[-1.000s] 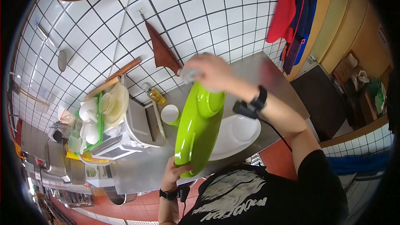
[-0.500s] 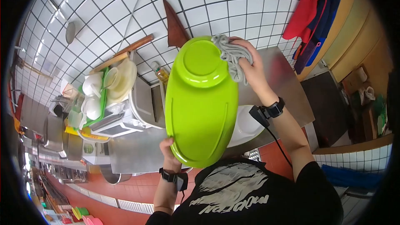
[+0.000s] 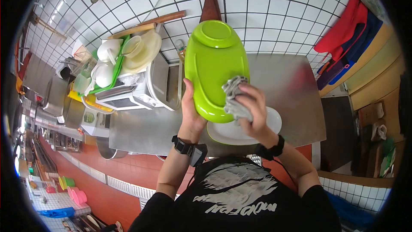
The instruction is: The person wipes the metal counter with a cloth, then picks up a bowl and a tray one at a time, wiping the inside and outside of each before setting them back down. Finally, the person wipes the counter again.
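Note:
A long green plate (image 3: 212,66) is held up on end over the steel table, its underside with a round raised ring facing me. My left hand (image 3: 191,109) grips its lower left edge, thumb on the near side. Bunched in my right hand (image 3: 254,111) is a grey cloth (image 3: 236,99), which lies against the plate's lower right part. Below and behind the green plate, a white oval plate with a green rim (image 3: 268,122) rests on the table, partly hidden by my right hand.
Steel table (image 3: 296,99) against a tiled wall. At the left, a white microwave (image 3: 128,96) carries a green tray (image 3: 116,72) with white bowls (image 3: 104,75). A small bottle (image 3: 180,48) stands by the wall. Red and blue clothes (image 3: 343,38) hang at the right.
The green plate has moved up and away from me. My right hand and the cloth have gone from its top right edge down to its lower right part. More of the white plate shows.

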`<control>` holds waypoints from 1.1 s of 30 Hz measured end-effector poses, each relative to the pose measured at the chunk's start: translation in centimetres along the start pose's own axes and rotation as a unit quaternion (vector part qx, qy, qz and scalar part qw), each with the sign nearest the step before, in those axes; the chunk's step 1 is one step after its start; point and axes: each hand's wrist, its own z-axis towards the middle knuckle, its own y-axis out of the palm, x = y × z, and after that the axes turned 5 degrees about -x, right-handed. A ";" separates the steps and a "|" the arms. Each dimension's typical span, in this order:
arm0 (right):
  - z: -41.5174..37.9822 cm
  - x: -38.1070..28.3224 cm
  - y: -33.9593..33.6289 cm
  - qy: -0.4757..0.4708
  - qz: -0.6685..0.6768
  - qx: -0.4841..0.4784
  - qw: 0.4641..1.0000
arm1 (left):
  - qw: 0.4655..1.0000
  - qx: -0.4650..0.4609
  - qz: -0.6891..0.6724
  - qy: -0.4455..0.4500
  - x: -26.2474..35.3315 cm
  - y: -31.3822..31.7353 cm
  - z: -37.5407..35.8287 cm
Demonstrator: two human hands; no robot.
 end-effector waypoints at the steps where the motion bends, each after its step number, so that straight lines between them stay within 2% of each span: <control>1: -0.5 -0.9 0.6 -0.019 -0.048 0.005 0.999 | 1.000 0.001 -0.003 0.003 -0.3 0.3 0.2; 3: -0.9 -1.9 1.9 -0.030 -0.096 -0.013 0.995 | 1.000 -0.024 -0.004 -0.003 -0.9 0.8 0.4; 5: -0.7 -2.4 3.2 -0.069 -0.177 -0.006 0.982 | 1.000 0.005 0.002 -0.020 -1.1 1.5 0.2; 7: 0.8 -3.2 3.5 -0.072 -0.199 -0.003 0.977 | 0.997 -0.070 -0.024 -0.027 -1.4 1.5 0.0; 11: 2.8 -4.5 3.2 -0.099 -0.248 -0.030 0.963 | 0.987 -0.094 -0.112 -0.066 -1.5 1.6 0.0; 13: 2.0 -4.1 2.8 -0.147 -0.260 -0.059 0.952 | 0.988 -0.105 -0.102 -0.056 -1.2 1.6 0.1; 15: -0.7 -1.6 2.3 -0.190 -0.238 -0.010 0.952 | 0.994 -0.071 -0.077 -0.026 -0.6 2.6 0.1; 17: -1.7 -0.6 1.2 -0.186 -0.228 -0.029 0.955 | 0.994 -0.057 -0.085 -0.027 -0.5 3.0 -0.4; 19: -0.6 -1.4 1.3 -0.187 -0.228 -0.035 0.955 | 0.999 -0.027 0.041 -0.019 -1.3 2.5 -0.5; 23: 3.6 -3.4 1.0 -0.121 -0.227 -0.085 0.963 | 0.996 -0.044 0.052 -0.064 -2.5 1.7 -1.5; 24: 4.9 -3.3 1.0 -0.079 -0.219 -0.101 0.967 | 0.995 -0.037 0.079 -0.054 -3.3 0.9 -1.6; 25: 6.2 -2.7 0.9 -0.035 -0.211 -0.117 0.970 | 0.994 -0.040 0.079 -0.058 -3.5 0.8 -1.9; 28: 9.8 1.6 0.7 -0.023 -0.216 -0.104 0.971 | 0.990 -0.044 0.115 -0.070 -4.3 -0.4 -2.5; 30: 10.9 4.1 0.4 0.054 -0.126 -0.080 0.987 | 0.988 -0.058 0.118 -0.082 -3.4 -1.2 -2.5; 31: 10.3 3.9 0.3 0.054 -0.129 -0.077 0.987 | 0.987 -0.068 0.120 -0.088 -2.9 -1.3 -2.3; 33: 7.7 2.1 0.4 0.009 -0.110 -0.147 0.983 | 0.992 -0.055 0.089 -0.071 -2.4 -1.4 -2.2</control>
